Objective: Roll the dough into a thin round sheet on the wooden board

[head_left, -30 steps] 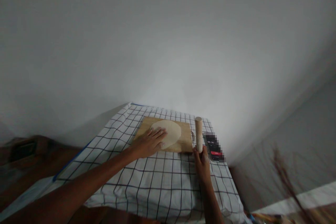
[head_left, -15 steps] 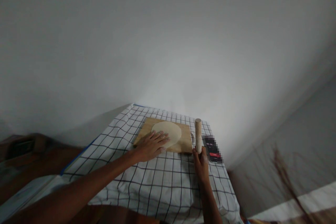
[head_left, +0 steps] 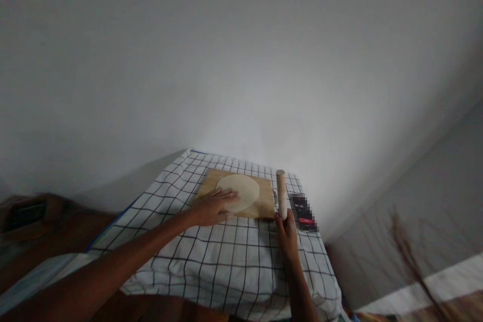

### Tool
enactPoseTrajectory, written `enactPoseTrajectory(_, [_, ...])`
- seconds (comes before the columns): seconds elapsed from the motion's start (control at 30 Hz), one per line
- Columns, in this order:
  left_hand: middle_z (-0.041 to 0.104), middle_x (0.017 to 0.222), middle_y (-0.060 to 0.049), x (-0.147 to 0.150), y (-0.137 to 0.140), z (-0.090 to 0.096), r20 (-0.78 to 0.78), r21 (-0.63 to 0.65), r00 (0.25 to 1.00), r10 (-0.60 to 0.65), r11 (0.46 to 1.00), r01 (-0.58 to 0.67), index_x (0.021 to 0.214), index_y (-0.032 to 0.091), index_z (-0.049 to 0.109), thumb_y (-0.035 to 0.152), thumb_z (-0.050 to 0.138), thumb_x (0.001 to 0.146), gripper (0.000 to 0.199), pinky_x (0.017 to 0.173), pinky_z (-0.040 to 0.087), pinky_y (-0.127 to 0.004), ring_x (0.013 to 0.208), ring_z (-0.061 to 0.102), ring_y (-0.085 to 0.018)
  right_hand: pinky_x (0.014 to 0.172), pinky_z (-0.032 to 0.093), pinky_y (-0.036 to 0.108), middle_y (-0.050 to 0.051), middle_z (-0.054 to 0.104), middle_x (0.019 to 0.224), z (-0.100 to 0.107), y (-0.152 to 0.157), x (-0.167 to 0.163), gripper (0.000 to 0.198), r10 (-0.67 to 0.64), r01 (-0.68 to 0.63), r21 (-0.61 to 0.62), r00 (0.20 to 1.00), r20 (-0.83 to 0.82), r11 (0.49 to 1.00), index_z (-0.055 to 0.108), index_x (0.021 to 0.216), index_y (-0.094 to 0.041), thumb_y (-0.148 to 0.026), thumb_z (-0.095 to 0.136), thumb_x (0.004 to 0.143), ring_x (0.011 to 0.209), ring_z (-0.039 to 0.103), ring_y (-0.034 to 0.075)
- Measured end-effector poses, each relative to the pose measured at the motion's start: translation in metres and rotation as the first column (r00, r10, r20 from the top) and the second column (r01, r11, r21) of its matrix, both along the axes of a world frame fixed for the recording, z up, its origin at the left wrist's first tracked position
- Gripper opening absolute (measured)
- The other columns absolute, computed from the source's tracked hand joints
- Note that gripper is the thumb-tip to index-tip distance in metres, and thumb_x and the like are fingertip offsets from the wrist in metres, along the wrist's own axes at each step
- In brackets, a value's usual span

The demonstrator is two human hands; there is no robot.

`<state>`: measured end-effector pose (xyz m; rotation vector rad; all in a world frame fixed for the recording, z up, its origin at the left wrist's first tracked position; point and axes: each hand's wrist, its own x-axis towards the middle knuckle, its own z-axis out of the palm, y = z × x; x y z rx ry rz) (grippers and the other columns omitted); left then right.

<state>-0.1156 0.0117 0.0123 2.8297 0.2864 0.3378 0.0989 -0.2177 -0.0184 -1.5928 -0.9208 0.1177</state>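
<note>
A thin, round sheet of pale dough (head_left: 245, 189) lies flat on a wooden board (head_left: 265, 201). My left hand (head_left: 214, 207) rests on the near left part of the dough, its fingers stretched out and the palm over the board's near edge. To the right of the board, my right hand (head_left: 288, 229) is wrapped round the lower end of a wooden rolling pin (head_left: 281, 193). The pin points upward, apart from the dough. My right palm and some of its fingers are hidden.
A white tablecloth with a black grid (head_left: 226, 256) covers the table. A phone (head_left: 304, 214) with a timer showing, partly pixelated, lies right of the rolling pin. Behind the table rises a pale wall (head_left: 241, 60). Thin brown twigs (head_left: 405, 246) stand at the far right.
My left hand has shifted slightly left and toward the near edge, uncovering a bit more dough. The rolling pin has moved a little left in my right hand's grip.
</note>
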Motion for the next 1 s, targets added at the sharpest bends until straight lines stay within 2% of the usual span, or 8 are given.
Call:
enactPoseTrajectory(0.13, [0.043, 0.158, -0.002, 0.003, -0.003, 0.004, 0.026, -0.056, 0.998, 0.063, 0.997, -0.061, 0.146, 0.033, 0.050, 0.033, 0.058, 0.093, 0.054, 0.124, 0.020, -0.048, 0.149, 0.034, -0.025, 0.065, 0.040, 0.028, -0.002, 0.052, 0.079, -0.002, 0.000, 0.001, 0.032, 0.000, 0.000, 0.010, 1.000, 0.004, 1.000, 0.054, 0.102, -0.021, -0.053, 0.050, 0.096, 0.071, 0.047, 0.017])
enactPoseTrajectory(0.3, [0.050, 0.154, -0.001, 0.006, -0.006, 0.003, 0.075, -0.065, 0.994, 0.085, 0.995, -0.080, 0.142, 0.033, 0.055, 0.034, 0.058, 0.092, 0.050, 0.124, 0.022, -0.046, 0.146, 0.039, -0.025, 0.059, 0.036, 0.027, -0.004, 0.046, 0.073, 0.001, 0.000, 0.000, 0.033, 0.000, 0.000, -0.013, 1.000, -0.021, 1.000, 0.054, 0.104, -0.021, -0.053, 0.050, 0.097, 0.065, 0.043, 0.016])
enactPoseTrajectory(0.43, [0.055, 0.149, -0.002, 0.009, -0.006, 0.000, 0.125, -0.048, 0.987, 0.102, 0.994, -0.096, 0.139, 0.031, 0.058, 0.033, 0.058, 0.092, 0.047, 0.123, 0.025, -0.042, 0.142, 0.044, -0.024, 0.062, 0.038, 0.028, -0.004, 0.047, 0.076, 0.004, -0.001, -0.002, 0.031, 0.004, -0.004, -0.007, 1.000, -0.018, 1.000, 0.055, 0.104, -0.021, -0.051, 0.050, 0.097, 0.068, 0.045, 0.016])
enactPoseTrajectory(0.6, [0.055, 0.148, -0.004, 0.010, -0.007, 0.000, 0.133, -0.051, 0.988, 0.083, 0.996, -0.077, 0.139, 0.028, 0.058, 0.033, 0.057, 0.093, 0.046, 0.122, 0.026, -0.043, 0.140, 0.045, -0.024, 0.067, 0.039, 0.028, -0.003, 0.050, 0.082, 0.006, -0.002, -0.003, 0.028, 0.022, -0.022, 0.009, 1.000, -0.006, 1.000, 0.054, 0.105, -0.022, -0.049, 0.049, 0.099, 0.073, 0.046, 0.017])
enactPoseTrajectory(0.83, [0.046, 0.157, -0.004, 0.013, -0.007, -0.003, 0.107, -0.034, 0.986, 0.125, 0.992, -0.122, 0.146, 0.028, 0.049, 0.036, 0.056, 0.094, 0.053, 0.125, 0.017, -0.047, 0.148, 0.034, -0.026, 0.064, 0.037, 0.027, -0.004, 0.047, 0.078, 0.003, -0.002, -0.002, 0.027, 0.020, -0.020, -0.007, 0.999, -0.028, 1.000, 0.053, 0.105, -0.022, -0.048, 0.049, 0.099, 0.070, 0.044, 0.016])
enactPoseTrajectory(1.0, [0.045, 0.157, -0.004, 0.018, 0.007, -0.006, 0.088, -0.069, 0.994, 0.069, 0.996, -0.063, 0.144, 0.028, 0.052, 0.038, 0.056, 0.094, 0.052, 0.124, 0.020, -0.043, 0.148, 0.034, -0.026, 0.064, 0.037, 0.027, -0.004, 0.049, 0.079, 0.001, -0.001, 0.000, 0.029, 0.025, -0.025, -0.014, 0.999, -0.025, 1.000, 0.053, 0.106, -0.021, -0.049, 0.049, 0.098, 0.070, 0.045, 0.016])
